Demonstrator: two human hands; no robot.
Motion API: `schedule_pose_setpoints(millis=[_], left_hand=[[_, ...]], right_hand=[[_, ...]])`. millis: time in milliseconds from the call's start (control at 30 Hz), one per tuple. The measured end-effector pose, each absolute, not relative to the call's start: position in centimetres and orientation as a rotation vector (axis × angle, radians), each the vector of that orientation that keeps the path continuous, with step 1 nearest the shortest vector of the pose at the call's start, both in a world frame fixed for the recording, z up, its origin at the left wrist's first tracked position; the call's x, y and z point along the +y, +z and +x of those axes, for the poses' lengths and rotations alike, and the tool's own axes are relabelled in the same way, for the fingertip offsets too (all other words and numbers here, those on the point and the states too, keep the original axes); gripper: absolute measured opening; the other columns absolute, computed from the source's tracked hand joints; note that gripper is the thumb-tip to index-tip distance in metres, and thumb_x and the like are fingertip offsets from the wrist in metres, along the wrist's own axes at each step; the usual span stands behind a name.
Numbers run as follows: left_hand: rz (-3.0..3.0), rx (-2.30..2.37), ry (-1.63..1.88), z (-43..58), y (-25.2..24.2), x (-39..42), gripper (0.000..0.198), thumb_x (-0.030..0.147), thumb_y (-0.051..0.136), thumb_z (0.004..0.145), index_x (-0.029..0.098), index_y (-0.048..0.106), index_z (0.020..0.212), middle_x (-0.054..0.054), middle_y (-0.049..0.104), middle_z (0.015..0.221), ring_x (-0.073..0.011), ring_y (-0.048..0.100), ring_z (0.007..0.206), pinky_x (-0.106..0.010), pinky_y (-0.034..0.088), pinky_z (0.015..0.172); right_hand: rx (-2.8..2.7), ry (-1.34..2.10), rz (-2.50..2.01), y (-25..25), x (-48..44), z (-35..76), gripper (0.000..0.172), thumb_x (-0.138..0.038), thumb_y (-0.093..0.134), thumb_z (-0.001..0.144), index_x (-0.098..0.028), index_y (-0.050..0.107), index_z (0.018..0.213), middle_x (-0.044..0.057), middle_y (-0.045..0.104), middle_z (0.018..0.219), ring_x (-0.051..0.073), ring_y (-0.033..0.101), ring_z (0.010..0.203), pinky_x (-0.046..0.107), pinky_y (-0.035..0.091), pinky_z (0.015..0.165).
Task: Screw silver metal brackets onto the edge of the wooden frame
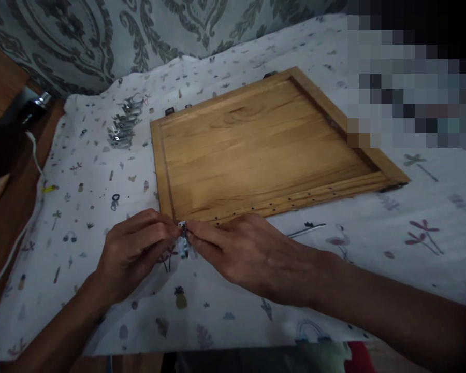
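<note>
Both my hands meet just in front of the near left corner of a wooden board (256,150). My left hand (134,254) and my right hand (241,254) pinch a small metal hook (184,243) between their fingertips; it hangs down between them. The board is a flat framed panel with a row of small holes along its near edge. A pile of similar metal hooks (124,124) lies to the far left of the board, well away from my hands.
A white patterned cloth (81,207) covers the surface. A thin metal tool (306,229) lies on it right of my right hand. A white cable (33,155) and a dark object (19,124) sit at the left edge. A pixelated patch fills the top right.
</note>
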State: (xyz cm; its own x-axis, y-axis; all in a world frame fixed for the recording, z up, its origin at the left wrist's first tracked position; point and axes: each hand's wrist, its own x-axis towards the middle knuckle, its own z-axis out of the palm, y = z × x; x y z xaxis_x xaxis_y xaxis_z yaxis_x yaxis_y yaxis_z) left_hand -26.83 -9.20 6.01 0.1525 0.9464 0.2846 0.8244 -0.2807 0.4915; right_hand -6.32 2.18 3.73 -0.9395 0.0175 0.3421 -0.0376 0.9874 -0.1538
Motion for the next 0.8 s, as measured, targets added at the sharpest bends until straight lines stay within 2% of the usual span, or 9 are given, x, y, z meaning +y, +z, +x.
schedule_pose_setpoints(millis=[167,333,800], left_hand=[[2.226,1.707,0.839,-26.8,6.06,-9.04,0.018,0.005,0.061,0.094,0.021,0.068,0.092,-0.001,0.069,0.09,-0.0099,0.066,0.075,-0.021,0.056,0.063],[2.176,1.7,0.88,-27.0,5.89,-9.14,0.018,0.007,0.063,0.093,0.022,0.072,0.096,-0.001,0.071,0.093,-0.011,0.069,0.078,-0.021,0.059,0.066],[2.04,1.637,0.969,-26.92,5.76,-9.09,0.028,0.009,0.067,0.092,0.026,0.074,0.113,-0.002,0.073,0.094,-0.012,0.069,0.081,-0.023,0.058,0.07]], right_hand=[[-2.802,0.206,0.015,3.84,2.18,-6.29,0.025,-0.003,0.043,0.097,-0.009,0.066,0.104,0.008,0.069,0.099,0.012,0.052,0.056,0.033,0.021,0.046],[-2.84,0.224,0.024,3.98,2.27,-6.3,0.026,-0.001,0.044,0.095,-0.01,0.067,0.102,0.007,0.069,0.098,0.011,0.052,0.056,0.033,0.022,0.046],[-2.821,0.205,0.004,3.91,2.25,-6.31,0.022,-0.007,0.045,0.098,-0.01,0.067,0.103,0.007,0.07,0.102,0.011,0.051,0.055,0.033,0.014,0.047]])
